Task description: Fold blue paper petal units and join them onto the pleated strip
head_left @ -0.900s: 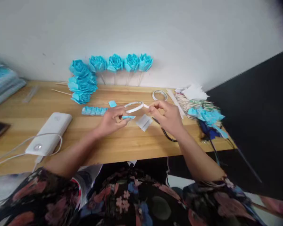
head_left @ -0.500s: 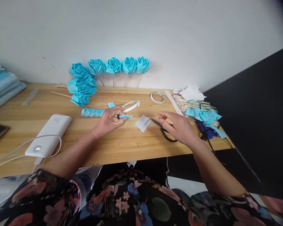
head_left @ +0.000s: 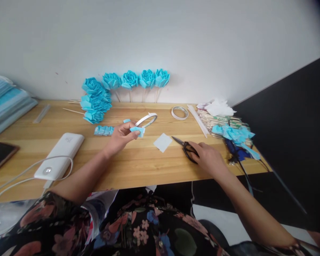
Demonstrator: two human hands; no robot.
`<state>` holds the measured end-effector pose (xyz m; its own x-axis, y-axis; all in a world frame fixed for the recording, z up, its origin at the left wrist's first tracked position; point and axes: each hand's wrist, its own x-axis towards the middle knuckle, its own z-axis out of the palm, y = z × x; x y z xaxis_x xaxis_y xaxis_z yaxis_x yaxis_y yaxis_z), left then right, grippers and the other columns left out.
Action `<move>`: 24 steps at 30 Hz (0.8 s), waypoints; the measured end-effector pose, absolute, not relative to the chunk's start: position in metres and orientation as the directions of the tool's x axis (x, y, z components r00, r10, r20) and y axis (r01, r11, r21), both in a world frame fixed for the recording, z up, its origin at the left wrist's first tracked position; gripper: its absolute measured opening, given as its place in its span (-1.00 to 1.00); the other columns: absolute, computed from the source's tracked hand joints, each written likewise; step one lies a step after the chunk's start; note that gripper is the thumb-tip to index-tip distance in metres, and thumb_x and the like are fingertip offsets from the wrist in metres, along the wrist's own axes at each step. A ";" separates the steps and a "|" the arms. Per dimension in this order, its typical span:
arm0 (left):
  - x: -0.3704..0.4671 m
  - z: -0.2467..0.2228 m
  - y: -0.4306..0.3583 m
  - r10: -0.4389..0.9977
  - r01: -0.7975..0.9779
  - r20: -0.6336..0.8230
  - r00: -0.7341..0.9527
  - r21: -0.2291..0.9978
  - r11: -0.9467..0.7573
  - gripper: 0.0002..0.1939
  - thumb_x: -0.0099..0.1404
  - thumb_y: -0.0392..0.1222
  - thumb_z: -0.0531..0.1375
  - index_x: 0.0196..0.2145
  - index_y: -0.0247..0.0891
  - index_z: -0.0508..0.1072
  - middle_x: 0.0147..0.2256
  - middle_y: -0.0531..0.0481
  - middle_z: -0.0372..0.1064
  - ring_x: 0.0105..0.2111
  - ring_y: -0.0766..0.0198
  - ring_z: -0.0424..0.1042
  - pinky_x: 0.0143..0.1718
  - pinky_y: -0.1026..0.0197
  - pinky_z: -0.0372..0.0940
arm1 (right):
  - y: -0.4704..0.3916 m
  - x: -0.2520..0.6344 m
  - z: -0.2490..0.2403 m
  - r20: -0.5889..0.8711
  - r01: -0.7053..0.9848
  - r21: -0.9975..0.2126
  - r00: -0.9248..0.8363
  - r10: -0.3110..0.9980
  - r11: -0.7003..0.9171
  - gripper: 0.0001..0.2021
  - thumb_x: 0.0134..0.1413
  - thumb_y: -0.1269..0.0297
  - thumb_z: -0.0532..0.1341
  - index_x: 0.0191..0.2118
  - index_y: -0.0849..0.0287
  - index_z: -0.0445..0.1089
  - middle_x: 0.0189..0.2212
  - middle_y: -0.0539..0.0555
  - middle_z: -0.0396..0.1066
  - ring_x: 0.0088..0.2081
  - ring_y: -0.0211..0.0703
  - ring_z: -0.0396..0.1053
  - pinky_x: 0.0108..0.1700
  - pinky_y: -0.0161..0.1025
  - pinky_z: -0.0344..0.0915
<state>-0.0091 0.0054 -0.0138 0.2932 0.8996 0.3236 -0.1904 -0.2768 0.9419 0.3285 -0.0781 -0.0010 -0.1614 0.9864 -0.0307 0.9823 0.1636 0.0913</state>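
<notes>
Between the thumb and fingers of my left hand (head_left: 122,137) is a small folded blue piece (head_left: 138,131). A white tape ring (head_left: 152,121) stands tilted just behind these fingers, and my left hand seems to hold it too. My right hand (head_left: 207,159) is closed on the black handles of the scissors (head_left: 189,151), which lie on the table with the blades pointing left. A pale square (head_left: 163,142) lies flat between the hands. Left of my left hand is a row of folded blue pieces (head_left: 103,130); a small blue piece (head_left: 126,121) lies behind it.
Several blue flowers on sticks (head_left: 129,79) stand against the wall; more lie stacked (head_left: 94,101) at left. A second tape roll (head_left: 179,113), a bundle of sticks (head_left: 216,119) and blue scraps (head_left: 236,134) are at right. A power bank (head_left: 60,156), phone (head_left: 1,154) and masks (head_left: 9,103) sit left.
My right hand has moved down and right and closed on the scissors' handles. The blue piece in my left hand is turned differently. The pale square now shows no strip across it.
</notes>
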 end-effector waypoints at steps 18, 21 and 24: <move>-0.012 -0.021 0.008 0.901 -0.211 0.269 0.339 0.956 -0.205 -0.72 0.21 -0.06 0.37 -0.50 -0.27 0.44 -0.42 0.00 0.39 -0.37 0.31 0.34 -0.31 0.25 0.24 | -0.094 0.258 0.022 -0.089 -0.275 -0.928 -0.491 0.867 -0.250 -0.26 -0.04 -0.35 0.25 0.12 0.08 0.31 -0.29 0.07 0.39 -0.29 -0.17 0.40 -0.11 -0.09 0.42; -0.012 -0.020 0.006 0.892 -0.211 0.276 0.358 0.955 -0.210 -0.75 0.21 -0.08 0.37 -0.47 -0.27 0.47 -0.41 0.00 0.40 -0.38 0.32 0.34 -0.32 0.26 0.24 | -0.091 0.241 0.025 -0.070 -0.357 -0.861 -0.622 0.780 -0.362 -0.06 -0.25 -0.54 0.16 0.10 0.12 0.34 -0.22 0.16 0.42 -0.18 -0.04 0.42 -0.09 -0.01 0.43; -0.011 -0.016 0.003 0.895 -0.209 0.264 0.361 0.958 -0.198 -0.77 0.20 -0.08 0.37 -0.45 -0.27 0.49 -0.38 -0.02 0.42 -0.37 0.32 0.36 -0.31 0.26 0.26 | -0.086 0.228 0.030 -0.052 -0.435 -0.809 -0.617 0.785 -0.395 -0.11 -0.13 -0.53 0.09 0.11 0.13 0.36 -0.33 0.12 0.41 -0.32 -0.12 0.37 -0.34 -0.14 0.46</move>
<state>-0.0111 0.0032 -0.0160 0.3609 0.8946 0.2636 -0.2089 -0.1979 0.9577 0.2280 -0.0858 0.0299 -0.6168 0.7854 -0.0515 -0.4355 -0.3951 -0.8089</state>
